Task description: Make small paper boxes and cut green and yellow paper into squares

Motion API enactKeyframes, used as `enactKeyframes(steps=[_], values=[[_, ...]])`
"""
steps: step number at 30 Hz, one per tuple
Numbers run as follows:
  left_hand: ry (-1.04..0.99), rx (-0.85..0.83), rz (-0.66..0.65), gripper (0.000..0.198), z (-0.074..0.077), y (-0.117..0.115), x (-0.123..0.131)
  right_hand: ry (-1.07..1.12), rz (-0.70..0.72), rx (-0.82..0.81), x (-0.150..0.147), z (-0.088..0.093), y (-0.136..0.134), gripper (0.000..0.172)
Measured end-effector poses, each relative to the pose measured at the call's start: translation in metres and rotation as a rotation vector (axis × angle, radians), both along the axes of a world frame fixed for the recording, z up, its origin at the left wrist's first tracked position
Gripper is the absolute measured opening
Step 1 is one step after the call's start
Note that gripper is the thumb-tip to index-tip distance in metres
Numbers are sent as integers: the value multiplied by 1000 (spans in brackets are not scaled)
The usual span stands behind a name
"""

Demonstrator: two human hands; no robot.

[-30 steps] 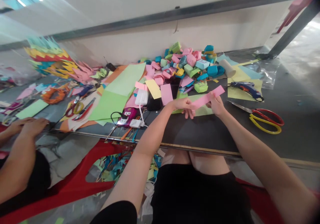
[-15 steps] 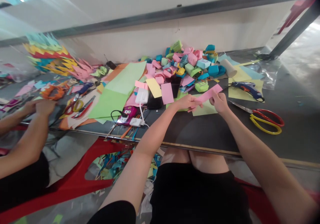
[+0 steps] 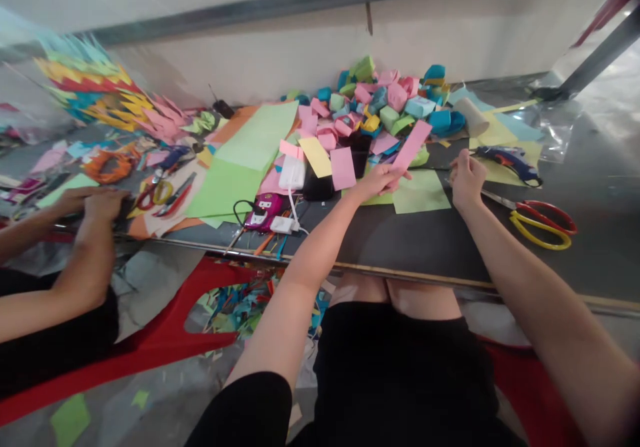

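We have the left hand pinching a pink paper strip by its near end, between thumb and fingers, with the rest of it slanting up and away beyond the fingertips. The right hand is apart from the strip, its fingers curled in and the thumb close against them; we cannot tell whether anything small is caught between them. We would judge the step in hand to be handling this one strip, its free end unsupported and, as far as we can see, neither folded into a box shape nor stuck to anything. Working on it with both hands would call for our right fingers to come across to that free end while the left keep their light pinch, so the paper does not crease. Below the left fingertips lies a pale green sheet; beyond them is a heap of folded paper pieces. A glue gun lies just past the right fingers, and scissors lie beside that hand, handles outward to its right.
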State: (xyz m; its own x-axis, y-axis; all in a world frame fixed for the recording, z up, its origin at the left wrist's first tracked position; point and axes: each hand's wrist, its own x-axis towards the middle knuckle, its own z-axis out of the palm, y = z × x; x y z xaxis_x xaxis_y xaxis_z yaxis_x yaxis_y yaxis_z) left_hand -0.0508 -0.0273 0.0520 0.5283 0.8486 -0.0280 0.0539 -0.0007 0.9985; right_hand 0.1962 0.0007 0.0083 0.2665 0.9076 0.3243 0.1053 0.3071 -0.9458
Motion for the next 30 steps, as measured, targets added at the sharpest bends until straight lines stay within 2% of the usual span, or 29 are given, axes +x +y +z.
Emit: enactKeyframes(steps=[4, 8, 12, 18, 20, 22, 25, 30], values=[[-20, 1, 73, 26, -4, 4, 8, 80, 9, -28, -7, 0, -5, 76], [-14, 10, 103, 30, -3, 4, 9, 19, 48, -40, -14, 9, -12, 73], [-17, -20, 73, 31, 0, 0, 8, -128, 87, -10, -16, 17, -25, 72], [38, -37, -137, 33, 1, -7, 12, -519, 431, 129, -19, 25, -45, 84], [74, -25, -192, 37, -2, -8, 14, -586, 414, 127, -21, 26, -46, 84], [111, -12, -217, 39, -5, -9, 15, -617, 337, 97, -24, 26, -46, 82], [143, 1, -193, 39, -9, -10, 18, -621, 270, 69, -27, 25, -45, 80], [139, -12, -128, 37, -10, -13, 23, -556, 260, 38, -26, 22, -44, 80]])
